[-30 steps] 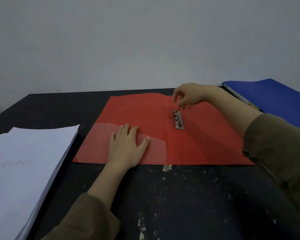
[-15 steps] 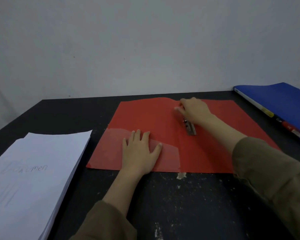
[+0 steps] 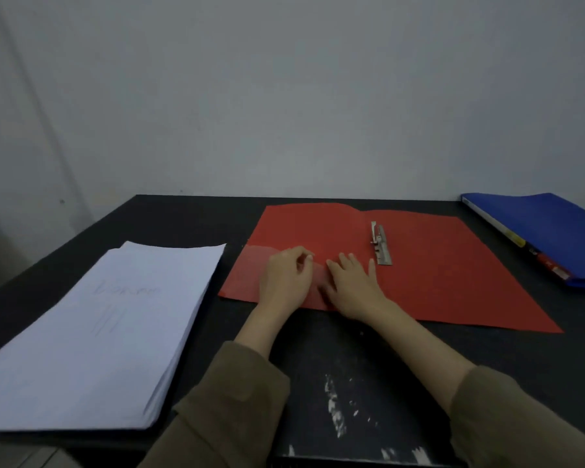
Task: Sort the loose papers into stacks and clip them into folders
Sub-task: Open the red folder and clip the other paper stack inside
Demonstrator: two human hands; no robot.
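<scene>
An open red folder lies flat on the black table, with a metal clip near its centre fold and a clear pocket on its left flap. My left hand rests on that pocket with the fingers curled loosely. My right hand lies flat beside it, fingers spread on the red surface just left of the clip, holding nothing. A thick stack of white papers with faint handwriting sits to the left of the folder.
A closed blue folder lies at the far right of the black table, next to the pale wall. Worn white scratches mark the table surface near the front edge between my arms.
My right hand has left the metal clip and come down beside my left hand on the folder's left flap. The view has shifted right, so everything sits further left in frame.
</scene>
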